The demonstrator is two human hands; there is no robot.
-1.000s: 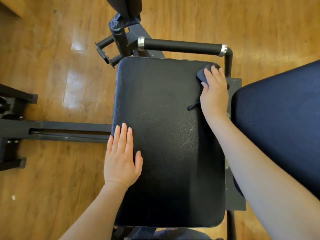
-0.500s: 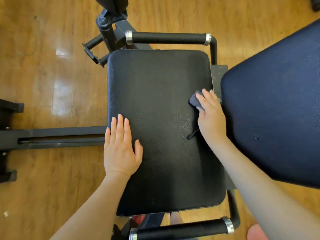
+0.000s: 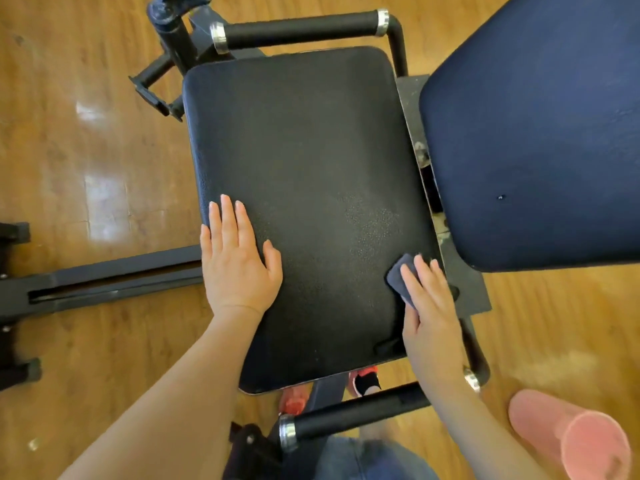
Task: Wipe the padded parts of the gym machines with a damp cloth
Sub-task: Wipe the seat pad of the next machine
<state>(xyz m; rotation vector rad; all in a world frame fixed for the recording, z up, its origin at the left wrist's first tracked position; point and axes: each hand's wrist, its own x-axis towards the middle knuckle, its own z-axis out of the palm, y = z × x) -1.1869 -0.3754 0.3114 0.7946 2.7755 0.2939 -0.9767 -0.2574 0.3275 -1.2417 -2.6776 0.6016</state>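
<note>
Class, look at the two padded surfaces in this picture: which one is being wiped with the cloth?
The black pad. The right hand presses the cloth on its near right edge; the blue pad beside it is untouched.

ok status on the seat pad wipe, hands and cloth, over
Left hand flat on black seat pad. Right hand pressing dark cloth at pad's right edge, near end. Nothing in the way.

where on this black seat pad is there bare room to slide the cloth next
Bare room: the whole upper stretch of the black seat pad, and the strip between the left hand and right hand. Crowded: the lower right edge, where the right hand presses the cloth.
</note>
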